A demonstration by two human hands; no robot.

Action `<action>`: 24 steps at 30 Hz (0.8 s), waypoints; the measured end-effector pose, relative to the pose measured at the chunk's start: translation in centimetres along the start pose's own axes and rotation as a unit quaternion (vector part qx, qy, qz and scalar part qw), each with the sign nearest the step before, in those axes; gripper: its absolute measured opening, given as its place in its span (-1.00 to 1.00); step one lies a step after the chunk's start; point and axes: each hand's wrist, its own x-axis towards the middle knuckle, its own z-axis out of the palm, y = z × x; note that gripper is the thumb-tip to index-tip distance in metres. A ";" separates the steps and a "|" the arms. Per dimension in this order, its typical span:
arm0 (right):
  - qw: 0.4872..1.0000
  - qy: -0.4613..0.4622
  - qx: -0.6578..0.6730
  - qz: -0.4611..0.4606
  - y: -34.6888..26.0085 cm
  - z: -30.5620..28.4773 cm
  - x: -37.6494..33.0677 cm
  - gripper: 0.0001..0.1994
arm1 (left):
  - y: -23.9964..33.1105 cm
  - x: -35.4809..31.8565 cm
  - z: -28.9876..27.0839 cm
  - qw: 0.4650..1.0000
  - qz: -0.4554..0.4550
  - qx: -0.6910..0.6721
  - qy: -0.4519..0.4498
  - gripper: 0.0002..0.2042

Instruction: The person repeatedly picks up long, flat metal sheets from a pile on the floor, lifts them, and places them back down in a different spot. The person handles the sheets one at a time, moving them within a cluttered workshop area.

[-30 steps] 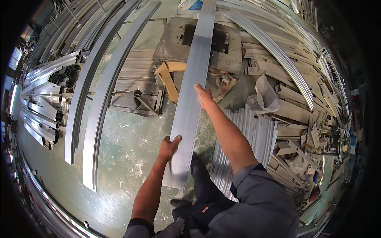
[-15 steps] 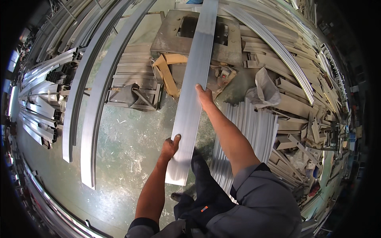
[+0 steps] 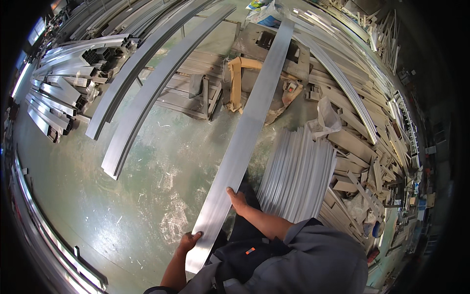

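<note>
A long flat silver metal profile runs from close to my body up to the far middle, its far part over a worn metal machine. My left hand grips its left edge near the close end, thumb on top. Farther up, my right hand holds the right edge, thumb also on the upper face. The fingers of both hands are hidden beneath the profile. Right of it lies a stack of ribbed silver profiles.
Two long stacks of profiles stand off to the left on supports. Brown-wrapped pieces sit below the machine. A whitish sack lies by heaped profiles on the right. Bundled hollow profiles occupy the far left.
Both hands have drawn the profile back toward my body, and its far end now shows over the machine. My arms are bent closer in, and the view has shifted.
</note>
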 end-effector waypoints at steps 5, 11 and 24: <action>0.971 -0.201 0.064 0.112 10.7 3.8 -9.0 -0.37 | -11.3 -13.8 -1.8 0.995 -0.099 0.002 -0.021 -0.13; 0.926 -0.235 0.280 0.094 6.7 1.2 -11.5 -0.39 | -17.0 -29.4 -3.3 0.992 -0.045 -0.070 0.094 -0.30; 0.885 -0.129 0.434 -0.108 -19.7 -3.3 -5.5 -0.33 | -13.5 -33.5 -6.4 0.922 -0.238 0.227 0.207 -0.18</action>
